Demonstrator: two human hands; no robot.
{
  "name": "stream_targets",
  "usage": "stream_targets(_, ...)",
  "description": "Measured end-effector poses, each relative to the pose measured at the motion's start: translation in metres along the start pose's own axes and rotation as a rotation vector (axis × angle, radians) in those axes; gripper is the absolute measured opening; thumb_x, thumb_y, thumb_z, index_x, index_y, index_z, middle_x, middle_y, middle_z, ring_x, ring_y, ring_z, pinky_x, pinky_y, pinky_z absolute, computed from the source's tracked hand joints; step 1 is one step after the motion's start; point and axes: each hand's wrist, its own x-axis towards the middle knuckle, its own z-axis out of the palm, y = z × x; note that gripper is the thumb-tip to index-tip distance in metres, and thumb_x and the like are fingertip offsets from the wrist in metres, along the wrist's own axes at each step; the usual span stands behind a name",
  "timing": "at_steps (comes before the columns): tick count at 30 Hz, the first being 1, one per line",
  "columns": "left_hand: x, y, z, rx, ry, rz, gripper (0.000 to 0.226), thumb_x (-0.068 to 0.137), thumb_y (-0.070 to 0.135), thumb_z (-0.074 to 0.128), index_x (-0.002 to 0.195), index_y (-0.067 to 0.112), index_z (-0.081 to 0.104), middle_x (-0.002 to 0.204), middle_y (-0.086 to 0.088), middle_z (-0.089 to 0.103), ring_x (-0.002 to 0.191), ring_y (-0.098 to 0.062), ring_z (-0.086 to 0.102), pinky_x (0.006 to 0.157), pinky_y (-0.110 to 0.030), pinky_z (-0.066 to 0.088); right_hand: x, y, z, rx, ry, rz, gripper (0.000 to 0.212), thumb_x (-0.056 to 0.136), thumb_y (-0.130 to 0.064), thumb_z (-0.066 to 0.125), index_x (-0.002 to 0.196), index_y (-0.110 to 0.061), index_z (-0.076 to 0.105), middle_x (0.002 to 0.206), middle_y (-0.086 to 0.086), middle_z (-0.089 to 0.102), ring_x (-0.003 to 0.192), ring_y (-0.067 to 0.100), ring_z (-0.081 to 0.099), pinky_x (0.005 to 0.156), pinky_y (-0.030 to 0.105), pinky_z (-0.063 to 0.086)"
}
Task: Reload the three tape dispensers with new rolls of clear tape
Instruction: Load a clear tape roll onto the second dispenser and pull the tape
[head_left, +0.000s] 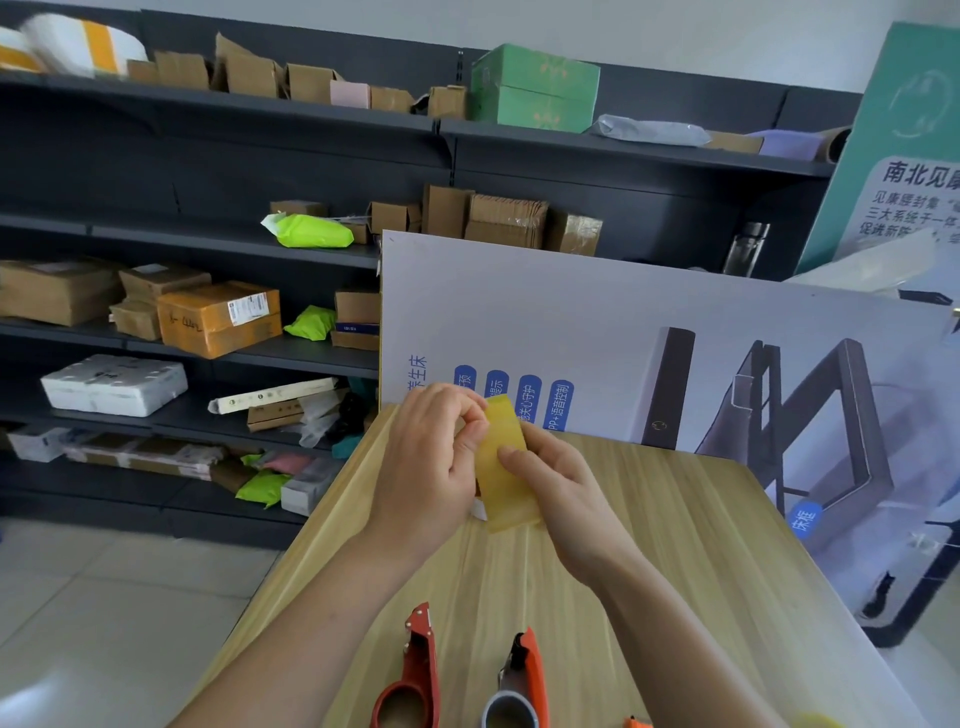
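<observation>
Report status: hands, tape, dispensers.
Right hand grips tape roll; left hand fingers pinch its top edge. Red dispenser, orange dispenser on table, untouched. Nothing blocking.

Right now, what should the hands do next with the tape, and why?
Probably peel a loose end off the roll. The right hand holds it, the left hand pinches at its top edge, and no strip is pulled out yet. A free end is likely needed to thread a dispenser.

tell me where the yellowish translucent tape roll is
Head view, mid-frame: the yellowish translucent tape roll is held between the left hand and right hand above the pale wooden table, beyond two red tape dispensers.
</observation>
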Motion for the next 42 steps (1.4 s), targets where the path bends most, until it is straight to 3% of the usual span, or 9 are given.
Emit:
stream_targets(4,0.003,-0.002,0.000,-0.048,-0.020,-0.031,0.012,0.093,0.021,0.048,0.086,0.015,0.056,0.089,0.004,0.061,0.089,-0.016,0.057,0.078,-0.035,0.048,0.000,0.003,-0.003,0.051,0.031,-0.020,0.035,0.093,-0.030,0.054,0.117,-0.006,0.064,0.093,0.004,0.074,0.080,0.016,0.071,0.067,0.021,0.055)
stream_targets(7,0.008,-0.008,-0.008,-0.256,-0.188,-0.124,0.017,0.094,0.028,0.045,0.098,0.028,0.061,0.095,0.007,0.064,0.093,-0.010,0.059,0.081,-0.028,0.048,0.000,0.005,-0.005,0.055,0.050,0.007,0.036,0.090,-0.034,0.057,0.116,-0.010,0.066,0.095,0.004,0.076,0.080,0.018,0.073,0.066,0.021,0.055)
stream_targets(13,0.015,-0.026,-0.019,-0.391,-0.578,-0.204,0.059,0.085,-0.020,0.037,0.112,0.022,0.068,0.126,0.009,0.059,0.123,-0.004,0.049,0.106,-0.033,0.041,0.005,0.011,-0.020,0.055,0.015,0.143,0.037,0.076,-0.032,0.069,0.108,-0.015,0.072,0.100,0.011,0.074,0.092,0.028,0.067,0.083,0.039,0.053)
stream_targets(18,0.016,-0.042,-0.026,-0.522,-0.794,-0.350,0.041,0.083,0.005,0.066,0.115,0.031,0.067,0.112,0.005,0.061,0.107,-0.019,0.060,0.092,-0.037,0.052,0.010,0.014,-0.030,0.065,-0.192,0.201,0.035,0.067,-0.024,0.064,0.099,-0.015,0.074,0.091,0.015,0.073,0.086,0.024,0.069,0.077,0.034,0.055)
stream_targets(25,-0.007,-0.057,0.002,-0.407,-0.546,-0.463,0.025,0.084,0.025,0.070,0.106,0.037,0.067,0.099,0.003,0.057,0.085,-0.013,0.058,0.074,-0.019,0.049,0.010,0.034,-0.025,-0.084,0.183,0.239,0.040,0.076,-0.037,0.069,0.113,-0.024,0.064,0.111,0.001,0.068,0.100,0.016,0.065,0.078,0.025,0.052)
stream_targets(30,-0.027,-0.059,0.030,-0.487,-0.361,-0.757,0.019,0.087,0.029,0.067,0.104,0.035,0.063,0.087,0.001,0.053,0.071,-0.013,0.056,0.056,-0.023,0.051,0.001,0.055,-0.014,-0.710,0.492,-0.093,0.033,0.078,-0.025,0.075,0.107,-0.019,0.061,0.105,-0.010,0.056,0.101,0.011,0.052,0.085,0.030,0.047)
stream_targets(33,-0.034,-0.055,0.042,-0.541,-0.270,-0.857,0.019,0.086,0.030,0.068,0.102,0.036,0.061,0.082,0.003,0.060,0.074,-0.014,0.063,0.056,-0.028,0.057,-0.005,0.065,-0.004,-0.898,0.368,-0.215,0.018,0.077,-0.032,0.065,0.087,-0.017,0.068,0.088,-0.010,0.063,0.087,0.010,0.055,0.079,0.029,0.044)
stream_targets(37,-0.039,-0.050,0.053,-0.667,-0.247,-0.922,0.023,0.081,0.025,0.074,0.099,0.031,0.061,0.064,0.020,0.066,0.066,-0.006,0.070,0.055,-0.031,0.057,-0.003,0.074,-0.007,-0.943,0.009,-0.113,0.018,0.080,-0.030,0.064,0.091,-0.016,0.066,0.078,-0.006,0.064,0.077,0.011,0.055,0.074,0.033,0.046)
stream_targets(42,-0.040,-0.060,0.054,-0.750,-0.230,-0.870,0.017,0.085,0.013,0.069,0.094,0.027,0.072,0.088,-0.001,0.064,0.076,-0.010,0.068,0.059,-0.029,0.058,-0.004,0.076,-0.020,-0.757,0.046,0.078,0.022,0.085,-0.024,0.066,0.081,-0.006,0.054,0.069,0.001,0.050,0.060,0.013,0.046,0.057,0.037,0.041)
